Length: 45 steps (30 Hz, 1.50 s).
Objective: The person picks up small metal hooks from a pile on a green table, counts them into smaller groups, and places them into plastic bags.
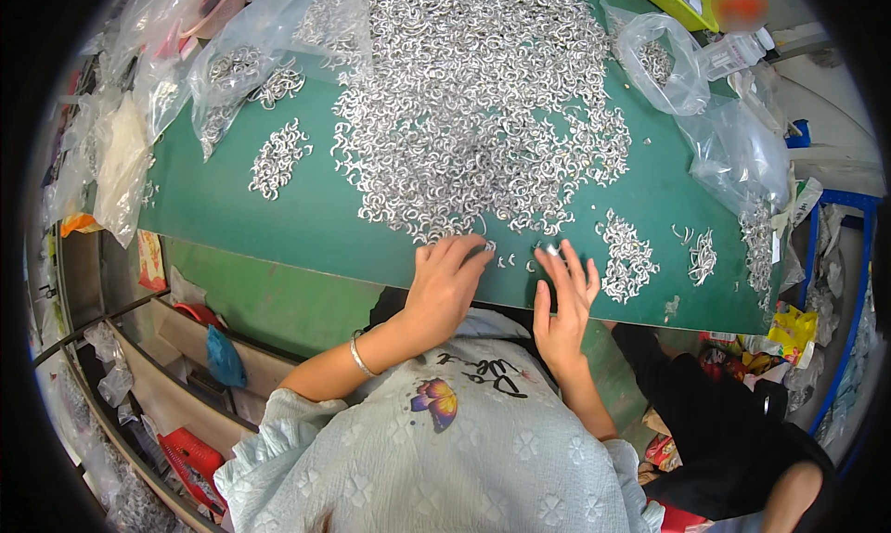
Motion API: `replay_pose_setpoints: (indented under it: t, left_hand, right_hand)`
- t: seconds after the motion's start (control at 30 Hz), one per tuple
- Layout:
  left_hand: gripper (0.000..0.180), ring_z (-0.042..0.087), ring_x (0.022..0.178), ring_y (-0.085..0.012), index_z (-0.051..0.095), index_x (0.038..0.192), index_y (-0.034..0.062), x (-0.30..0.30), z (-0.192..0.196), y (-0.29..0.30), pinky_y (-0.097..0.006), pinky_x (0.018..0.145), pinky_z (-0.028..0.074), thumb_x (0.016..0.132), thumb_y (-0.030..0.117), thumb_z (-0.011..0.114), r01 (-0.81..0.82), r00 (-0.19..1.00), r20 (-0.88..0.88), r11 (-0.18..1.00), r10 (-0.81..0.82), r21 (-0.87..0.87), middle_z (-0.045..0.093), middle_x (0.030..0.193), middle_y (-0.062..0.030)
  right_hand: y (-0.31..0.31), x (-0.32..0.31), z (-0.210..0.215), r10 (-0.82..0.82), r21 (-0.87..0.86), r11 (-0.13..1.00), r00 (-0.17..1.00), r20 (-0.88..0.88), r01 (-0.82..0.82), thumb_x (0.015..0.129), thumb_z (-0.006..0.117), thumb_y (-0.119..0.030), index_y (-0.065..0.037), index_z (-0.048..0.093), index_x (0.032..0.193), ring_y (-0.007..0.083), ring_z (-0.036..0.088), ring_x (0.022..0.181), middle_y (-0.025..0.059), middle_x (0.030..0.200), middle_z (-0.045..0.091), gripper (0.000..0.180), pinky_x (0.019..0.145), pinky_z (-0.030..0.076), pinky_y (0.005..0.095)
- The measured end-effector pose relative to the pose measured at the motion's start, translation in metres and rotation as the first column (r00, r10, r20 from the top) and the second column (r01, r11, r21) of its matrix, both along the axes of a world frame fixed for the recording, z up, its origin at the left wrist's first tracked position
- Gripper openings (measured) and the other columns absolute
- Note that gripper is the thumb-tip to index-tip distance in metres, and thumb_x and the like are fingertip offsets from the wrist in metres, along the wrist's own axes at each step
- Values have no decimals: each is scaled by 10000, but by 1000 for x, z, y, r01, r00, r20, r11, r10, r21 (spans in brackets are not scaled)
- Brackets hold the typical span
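Observation:
A large heap of small silvery curved metal pieces spreads over the green table. At the heap's near edge, my left hand has its fingers bent and pressed together. Whatever lies at its fingertips is too small to make out. To its right, my right hand is held over the table edge with fingers apart; something whitish shows at one fingertip. A few loose curved pieces lie between the two hands. Beside my right hand is a smaller pile of the same pieces.
Another small pile sits at the left, a smaller one at the right. Clear plastic bags with metal pieces stand at the table's sides, near a plastic bottle. A person in black is close on my right.

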<state>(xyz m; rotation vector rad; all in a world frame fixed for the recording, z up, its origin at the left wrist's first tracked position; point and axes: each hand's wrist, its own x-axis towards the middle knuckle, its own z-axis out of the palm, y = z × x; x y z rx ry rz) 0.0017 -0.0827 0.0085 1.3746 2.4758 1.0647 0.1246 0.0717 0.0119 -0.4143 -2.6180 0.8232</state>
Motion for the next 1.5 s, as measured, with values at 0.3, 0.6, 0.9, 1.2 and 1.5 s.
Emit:
replay_pose_setpoints:
  t: [0.3, 0.6, 0.9, 1.2, 1.5]
  left_hand:
    - [312, 498, 911, -234, 619, 1073, 55, -6, -4, 7, -359, 770, 336, 772, 64, 700, -103, 994, 25, 995, 102, 16, 536, 1023, -57]
    - [338, 497, 916, -233, 614, 1077, 68, -2, 0, 8, -364, 780, 328, 756, 77, 717, -110, 993, 31, 994, 110, 9, 533, 1007, -58]
    - [301, 496, 915, -237, 633, 1037, 81, -1, -1, 1, -367, 783, 322, 750, 76, 722, -128, 991, 27, 992, 128, -8, 524, 972, -54]
    - [309, 497, 925, -230, 632, 1053, 72, -2, 0, 1, -375, 771, 316, 754, 74, 712, -124, 992, 18, 992, 124, 4, 528, 998, -49]
    - [304, 503, 885, -224, 645, 1019, 81, -1, -3, 7, -367, 776, 321, 732, 92, 745, -144, 989, 19, 989, 144, 33, 534, 969, -46]
  right_hand:
    - [8, -1, 1, -53, 58, 997, 996, 66, 49, 886, 548, -23, 10, 527, 1231, 314, 459, 1289, 74, 1140, 671, 347, 1085, 183, 555]
    - [-2, -3, 2, -68, 49, 996, 997, -30, 69, 860, 571, -15, 34, 518, 1234, 322, 447, 1297, 87, 1140, 673, 382, 1075, 185, 559]
    - [-15, -12, 2, 80, -60, 995, 997, -25, -81, 852, 581, -11, 38, 523, 1236, 327, 461, 1285, 98, 1116, 672, 391, 1063, 222, 554]
    - [-15, -21, 4, 67, 60, 996, 993, 100, -73, 904, 552, -54, 10, 470, 1297, 306, 421, 1320, 50, 1164, 665, 406, 1077, 150, 583]
    - [-17, -21, 8, 86, 61, 994, 988, 131, -95, 915, 518, -31, 19, 474, 1285, 299, 429, 1311, 63, 1150, 671, 376, 1078, 154, 584]
